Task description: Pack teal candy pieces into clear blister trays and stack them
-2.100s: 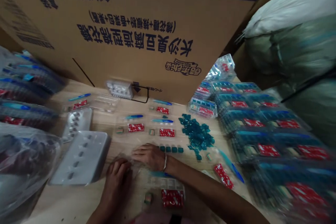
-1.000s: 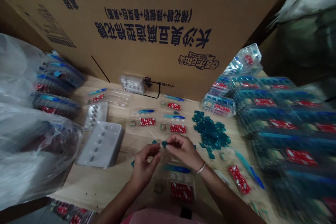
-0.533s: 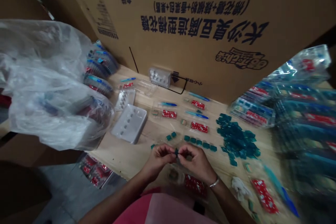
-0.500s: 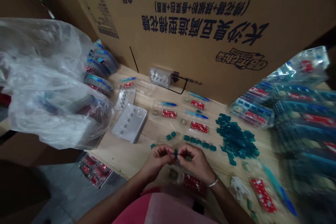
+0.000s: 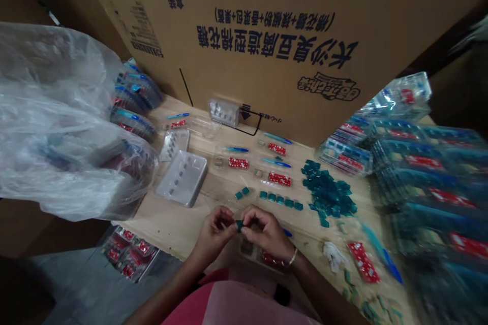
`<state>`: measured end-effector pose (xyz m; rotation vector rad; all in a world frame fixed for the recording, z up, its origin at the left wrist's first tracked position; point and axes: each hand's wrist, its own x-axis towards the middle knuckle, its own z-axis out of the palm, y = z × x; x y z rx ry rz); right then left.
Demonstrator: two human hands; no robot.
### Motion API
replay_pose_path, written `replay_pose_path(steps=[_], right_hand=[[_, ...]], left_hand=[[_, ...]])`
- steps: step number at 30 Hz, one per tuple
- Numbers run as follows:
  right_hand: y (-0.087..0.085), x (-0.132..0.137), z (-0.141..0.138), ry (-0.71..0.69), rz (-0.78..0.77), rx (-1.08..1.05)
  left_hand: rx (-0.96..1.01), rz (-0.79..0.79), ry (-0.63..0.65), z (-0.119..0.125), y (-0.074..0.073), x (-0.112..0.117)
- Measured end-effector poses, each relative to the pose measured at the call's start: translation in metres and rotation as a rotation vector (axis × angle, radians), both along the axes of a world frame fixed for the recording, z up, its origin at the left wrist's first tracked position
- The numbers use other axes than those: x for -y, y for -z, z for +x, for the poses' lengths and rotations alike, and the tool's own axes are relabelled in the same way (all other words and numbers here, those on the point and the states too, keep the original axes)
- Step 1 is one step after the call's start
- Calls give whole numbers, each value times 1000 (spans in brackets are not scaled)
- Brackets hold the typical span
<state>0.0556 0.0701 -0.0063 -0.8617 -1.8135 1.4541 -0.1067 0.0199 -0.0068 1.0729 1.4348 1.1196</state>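
My left hand and my right hand meet just over the front of the table. Between their fingertips they pinch a small dark teal square, partly covered by the fingers. Under my hands lies a clear plastic tray with a red packet in it, half hidden by my right hand. Just beyond are a row of several teal squares and two more squares. To the right, a pile of teal squares is spread on the wood.
A large printed carton stands at the back. White moulded trays and plastic bags are on the left. Stacked filled packs line the right. Trays with red packets sit mid-table, and a crumpled white item front right.
The camera has turned slightly right, so the carton and table have slid left in the picture. Both hands still pinch the teal square, with fingers slightly shifted.
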Motion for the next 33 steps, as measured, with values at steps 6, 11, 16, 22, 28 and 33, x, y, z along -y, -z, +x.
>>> replay_pose_path(steps=[6, 11, 16, 22, 28, 33], right_hand=[[-2, -63, -24, -315, 717, 577], [8, -83, -35, -503, 882, 699], [15, -71, -39, -485, 929, 695], [12, -82, 0, -208, 780, 448], [7, -155, 114, 669, 428, 656], [19, -178, 149, 736, 384, 635]], left_hand=[[-883, 323, 86, -26, 35, -13], [-928, 382, 127, -29, 47, -14], [-913, 448, 138, -32, 47, -16], [-1017, 494, 97, -37, 51, -22], [-876, 562, 175, -19, 50, -48], [-801, 543, 211, -17, 57, -53]])
